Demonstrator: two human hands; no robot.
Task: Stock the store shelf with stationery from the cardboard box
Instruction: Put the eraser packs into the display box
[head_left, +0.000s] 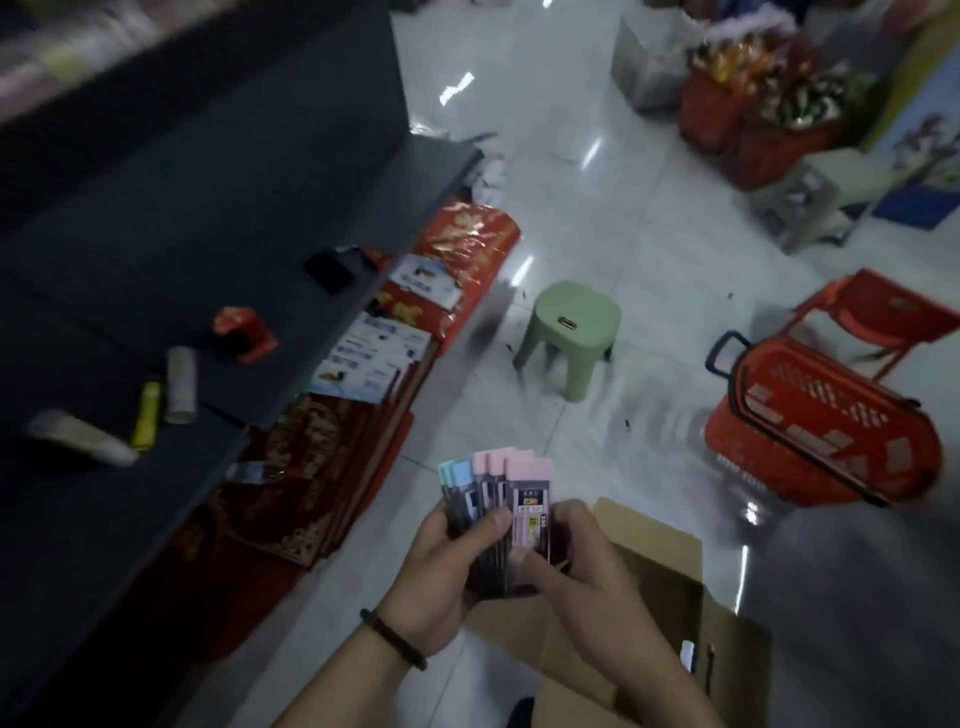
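Cardboard box (655, 540): open, contents hidden. Stationery packs (521, 492), fanned, above box: left hand (441, 567) grips stack, right hand (587, 569) pinches front pack. Red basket (823, 434) beyond box.

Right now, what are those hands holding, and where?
The left hand and right hand grip a fanned stack of slim pink- and blue-topped packs by its lower half.

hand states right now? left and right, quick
left hand: closed, grips the fanned stack of stationery packs.
right hand: closed, pinches the front pink-topped pack of that stack.
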